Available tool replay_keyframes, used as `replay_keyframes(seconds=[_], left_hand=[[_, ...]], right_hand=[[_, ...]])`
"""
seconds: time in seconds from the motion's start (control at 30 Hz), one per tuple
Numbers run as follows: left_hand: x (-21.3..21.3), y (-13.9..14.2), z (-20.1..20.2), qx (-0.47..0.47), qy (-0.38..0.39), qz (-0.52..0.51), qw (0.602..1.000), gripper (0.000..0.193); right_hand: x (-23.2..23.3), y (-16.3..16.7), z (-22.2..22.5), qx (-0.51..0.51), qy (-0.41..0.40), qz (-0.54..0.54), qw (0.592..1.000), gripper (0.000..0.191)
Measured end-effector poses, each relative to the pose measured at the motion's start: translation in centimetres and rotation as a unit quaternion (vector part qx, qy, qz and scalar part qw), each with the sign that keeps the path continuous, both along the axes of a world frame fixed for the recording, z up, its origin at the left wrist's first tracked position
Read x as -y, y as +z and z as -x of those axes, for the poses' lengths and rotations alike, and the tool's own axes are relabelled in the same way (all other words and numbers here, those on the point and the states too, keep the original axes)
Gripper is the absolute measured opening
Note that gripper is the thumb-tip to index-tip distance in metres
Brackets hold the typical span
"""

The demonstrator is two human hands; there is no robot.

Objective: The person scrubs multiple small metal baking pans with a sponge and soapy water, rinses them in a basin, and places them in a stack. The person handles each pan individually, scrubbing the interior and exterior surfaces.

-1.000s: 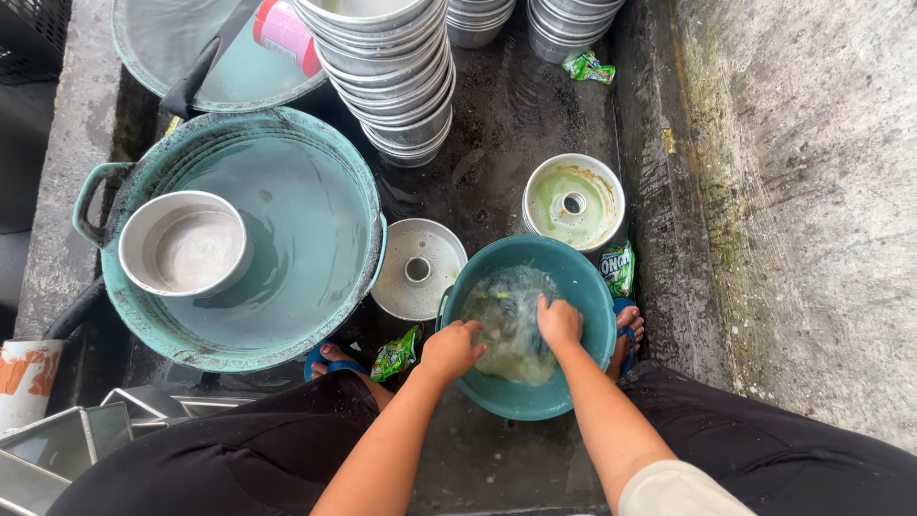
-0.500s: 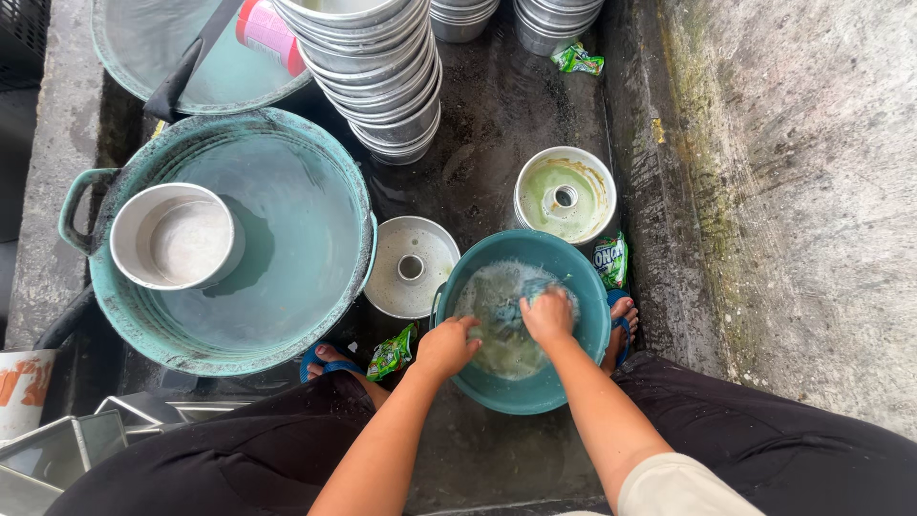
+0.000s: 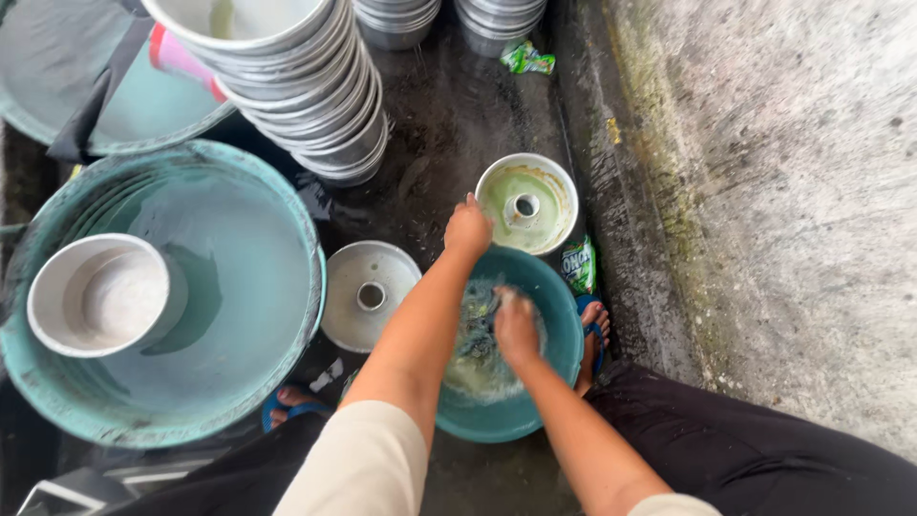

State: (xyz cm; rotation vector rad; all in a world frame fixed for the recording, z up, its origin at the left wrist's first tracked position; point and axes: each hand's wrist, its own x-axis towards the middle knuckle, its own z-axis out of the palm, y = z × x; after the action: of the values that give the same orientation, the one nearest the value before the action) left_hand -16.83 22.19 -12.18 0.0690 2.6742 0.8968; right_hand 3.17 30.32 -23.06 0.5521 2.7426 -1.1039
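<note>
The left hand [image 3: 468, 227] reaches over the rim of a teal basin [image 3: 554, 315] toward a soapy ring-shaped metal mould [image 3: 527, 204] — fingers curled, grip unclear — while the right hand [image 3: 514, 325] presses a wet sponge [image 3: 478, 330] inside the basin.

Green sachets [image 3: 579, 265]; [image 3: 526, 59] on floor

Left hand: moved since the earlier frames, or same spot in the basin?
Yes. The left hand has left the teal basin and reached forward, now beside the ring-shaped pan. The right hand remains in the suds.
</note>
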Motion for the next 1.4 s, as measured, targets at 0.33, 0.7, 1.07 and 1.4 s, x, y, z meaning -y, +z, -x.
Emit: replay_keyframes(seconds=[0.33, 0.7, 1.07, 1.4], left_hand=[[-2.5, -3.3, 2.0, 0.010, 0.081, 0.057, 0.995, 0.023], [3.8, -1.0, 5.6, 0.027, 0.031, 0.125, 0.991, 0.032], [4.5, -1.1, 4.0, 0.078, 0.104, 0.086, 0.988, 0.034], [4.2, -0.2, 4.6, -0.040, 0.107, 0.002, 0.993, 0.043]], right_hand=[[2.8, 2.5, -3.6, 0.099, 0.272, -0.087, 0.953, 0.056], [-7.5, 9.0, 14.7, 0.112, 0.008, 0.038, 0.993, 0.033], [-8.6, 5.8, 19.7, 0.136, -0.126, -0.134, 0.974, 0.034], [-9.9, 12.1, 20.7, -0.168, -0.057, -0.070, 0.982, 0.023]])
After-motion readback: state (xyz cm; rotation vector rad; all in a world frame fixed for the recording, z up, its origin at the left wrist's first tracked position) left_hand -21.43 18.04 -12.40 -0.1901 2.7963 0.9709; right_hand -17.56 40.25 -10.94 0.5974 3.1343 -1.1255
